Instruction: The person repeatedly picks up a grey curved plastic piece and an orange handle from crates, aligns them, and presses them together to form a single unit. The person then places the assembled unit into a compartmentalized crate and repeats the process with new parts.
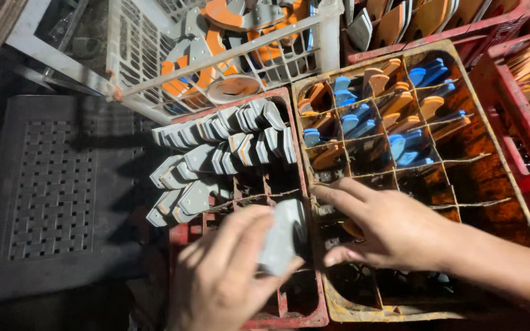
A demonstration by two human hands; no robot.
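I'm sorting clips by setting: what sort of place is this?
Probably a small workshop or factory floor: divided crates hold grey, blue and orange parts, and the left hand holds a grey piece.

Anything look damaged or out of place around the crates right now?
Yes. The yellow crate looks rusty or stained, and its thin dividers sag and bend. Grey pieces in the red crate lean in uneven rows. The left hand holds one grey piece; the right hand rests on the yellow crate.
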